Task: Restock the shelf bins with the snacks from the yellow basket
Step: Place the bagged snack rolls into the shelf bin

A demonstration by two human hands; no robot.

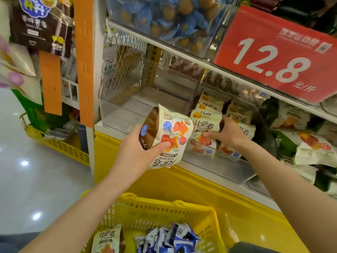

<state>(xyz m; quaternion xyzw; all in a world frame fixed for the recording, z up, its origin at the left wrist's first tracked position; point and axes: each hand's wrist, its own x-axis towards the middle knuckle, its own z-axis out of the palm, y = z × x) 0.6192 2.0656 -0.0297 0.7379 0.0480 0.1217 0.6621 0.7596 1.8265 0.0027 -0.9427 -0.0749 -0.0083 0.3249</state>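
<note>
Head view: the left grip (135, 148) is clenched around a snack bag (169, 132), thumb across its printed face and fingers behind. It holds the bag tilted just in front of the clear bin (116, 114). Just beside it, the right grip (226, 133) grasps the standing bags (209, 114) already in the bin, thumb on the front one. Below both grips sits the yellow basket (164, 201), holding one more matching bag (107, 238) and blue-and-white packets (169, 238).

To do this well, let the right grip brace the row while the left turns its bag upright and slides it into the bare space beyond. The bags look like puffy, glossy film, soft and likely slippery. The bin is rigid, smooth plastic.
</note>
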